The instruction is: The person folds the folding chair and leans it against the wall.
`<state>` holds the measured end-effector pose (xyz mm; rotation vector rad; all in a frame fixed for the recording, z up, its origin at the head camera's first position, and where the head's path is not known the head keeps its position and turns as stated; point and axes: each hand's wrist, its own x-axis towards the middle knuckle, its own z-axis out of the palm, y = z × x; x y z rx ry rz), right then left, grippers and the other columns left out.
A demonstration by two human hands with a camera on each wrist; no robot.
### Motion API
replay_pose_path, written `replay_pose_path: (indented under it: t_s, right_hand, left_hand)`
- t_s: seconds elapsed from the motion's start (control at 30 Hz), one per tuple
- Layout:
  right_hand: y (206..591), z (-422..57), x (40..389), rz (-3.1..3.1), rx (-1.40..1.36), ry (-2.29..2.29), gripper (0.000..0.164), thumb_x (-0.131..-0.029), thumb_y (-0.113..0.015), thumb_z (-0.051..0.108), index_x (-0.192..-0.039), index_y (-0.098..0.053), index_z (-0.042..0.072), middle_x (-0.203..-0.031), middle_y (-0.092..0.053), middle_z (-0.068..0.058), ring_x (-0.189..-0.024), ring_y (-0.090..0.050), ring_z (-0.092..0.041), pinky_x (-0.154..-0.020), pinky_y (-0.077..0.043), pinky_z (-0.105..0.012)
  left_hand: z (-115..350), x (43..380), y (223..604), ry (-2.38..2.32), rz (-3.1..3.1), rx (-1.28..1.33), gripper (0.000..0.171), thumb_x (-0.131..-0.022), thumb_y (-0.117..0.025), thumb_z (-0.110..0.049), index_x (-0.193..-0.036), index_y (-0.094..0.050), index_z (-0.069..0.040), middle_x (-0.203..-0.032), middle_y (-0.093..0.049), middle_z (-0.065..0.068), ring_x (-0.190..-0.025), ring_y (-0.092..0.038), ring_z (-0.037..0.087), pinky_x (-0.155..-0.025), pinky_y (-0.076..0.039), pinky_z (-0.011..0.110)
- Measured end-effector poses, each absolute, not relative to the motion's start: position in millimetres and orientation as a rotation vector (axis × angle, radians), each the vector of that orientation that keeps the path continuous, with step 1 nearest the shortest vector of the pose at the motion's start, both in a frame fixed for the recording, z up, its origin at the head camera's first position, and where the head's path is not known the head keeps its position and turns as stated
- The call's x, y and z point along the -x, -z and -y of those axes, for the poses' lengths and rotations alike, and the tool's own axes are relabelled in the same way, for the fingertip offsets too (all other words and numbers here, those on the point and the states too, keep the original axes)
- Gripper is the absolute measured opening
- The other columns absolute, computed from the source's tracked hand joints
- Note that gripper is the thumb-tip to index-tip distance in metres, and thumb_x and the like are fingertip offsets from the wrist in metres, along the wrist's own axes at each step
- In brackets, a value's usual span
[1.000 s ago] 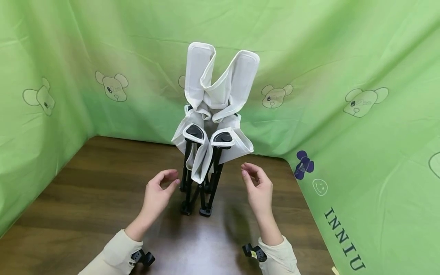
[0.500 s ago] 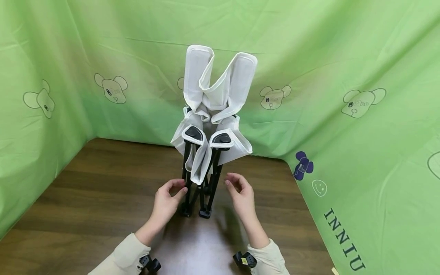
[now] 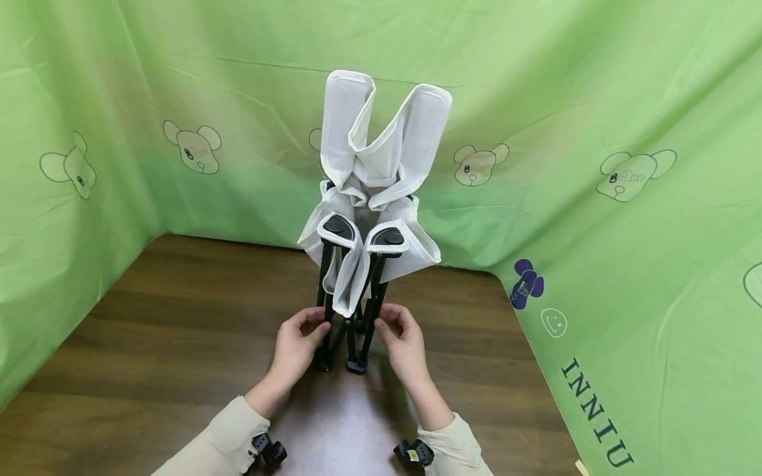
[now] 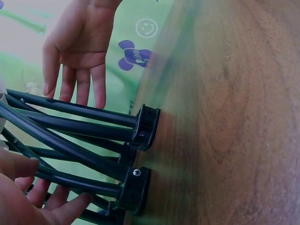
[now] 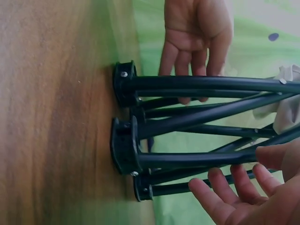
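Observation:
A small folding chair with white fabric [image 3: 381,155] stands folded upright on black tubular legs [image 3: 372,303]. My left hand [image 3: 293,347] is at the legs' left side, thumb and fingers spread loosely on either side of a tube. Opposite it, my right hand [image 3: 407,347] has its thumb tip at a right-hand leg. In the left wrist view, the left fingers [image 4: 61,206] overlap the lower tubes without closing round them. In the right wrist view, the right fingers [image 5: 229,187] lie relaxed beside a tube. Black plastic feet [image 5: 125,145] join the leg ends.
A brown wood-grain table [image 3: 149,317] carries the chair. Green cloth walls [image 3: 250,73] printed with bear heads enclose the left, back and right; the chair's top overlaps the back cloth in the head view. A black camera [image 3: 270,451] is strapped to each wrist.
Both hands have moved inward and slightly down to the chair's legs, the right hand coming farther. The chair has stayed in place, folded.

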<state>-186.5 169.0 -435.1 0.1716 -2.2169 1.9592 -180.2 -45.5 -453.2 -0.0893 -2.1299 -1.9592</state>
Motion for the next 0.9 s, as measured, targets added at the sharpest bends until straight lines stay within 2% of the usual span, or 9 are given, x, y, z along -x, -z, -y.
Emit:
replay_pose_path:
  t_s: [0.13, 0.33, 0.53, 0.77, 0.9]
  right_hand:
    - [440.0, -165.3, 187.0, 2.208, -0.166, -1.956, 0.026, -0.094, -0.069, -0.005, -0.119, -0.063, -0.002, -0.106, -0.063, -0.021, -0.085, -0.063, -0.013, -0.074, -0.063, -0.037]
    - [444.2, -162.3, 187.9, 2.209, -0.178, -1.908, 0.027, -0.091, -0.071, -0.007, -0.116, -0.062, 0.000, -0.101, -0.065, -0.019, -0.082, -0.063, -0.019, -0.069, -0.062, -0.033]
    - [443.8, -158.8, 189.9, 2.227, -0.160, -1.849, 0.026, -0.091, -0.072, -0.005, -0.114, -0.062, 0.003, -0.099, -0.065, -0.015, -0.086, -0.065, -0.024, -0.069, -0.063, -0.043]
    - [444.1, -157.7, 187.2, 2.249, -0.145, -1.794, 0.032, -0.088, -0.072, -0.010, -0.114, -0.061, 0.006, -0.096, -0.067, -0.014, -0.087, -0.067, -0.026, -0.066, -0.060, -0.025]
    - [444.9, -156.4, 186.0, 2.254, -0.142, -1.787, 0.033, -0.087, -0.073, -0.011, -0.113, -0.061, 0.007, -0.095, -0.066, -0.013, -0.082, -0.066, -0.023, -0.064, -0.059, -0.024]
  left_hand:
    - [44.3, 181.6, 455.0, 1.974, 2.105, 0.096, 0.026, -0.090, -0.075, 0.002, -0.116, -0.072, 0.003, -0.107, -0.074, 0.020, -0.098, -0.070, 0.025, -0.078, -0.054, 0.016]
    - [44.1, 184.0, 455.3, 1.937, 2.141, 0.096, 0.027, -0.089, -0.075, 0.003, -0.116, -0.071, 0.006, -0.106, -0.074, 0.021, -0.096, -0.069, 0.024, -0.079, -0.053, 0.018]
    - [43.7, 186.7, 451.6, 1.892, 2.197, 0.087, 0.033, -0.090, -0.075, 0.001, -0.122, -0.071, 0.004, -0.107, -0.077, 0.018, -0.098, -0.072, 0.024, -0.079, -0.055, 0.019]
    - [41.9, 188.3, 451.4, 1.913, 2.191, 0.083, 0.031, -0.090, -0.075, 0.002, -0.120, -0.072, 0.005, -0.105, -0.077, 0.018, -0.095, -0.074, 0.024, -0.076, -0.054, 0.016]
    - [42.9, 187.6, 452.3, 1.895, 2.200, 0.093, 0.028, -0.089, -0.075, 0.002, -0.117, -0.073, 0.005, -0.102, -0.078, 0.017, -0.092, -0.074, 0.023, -0.076, -0.055, 0.017]
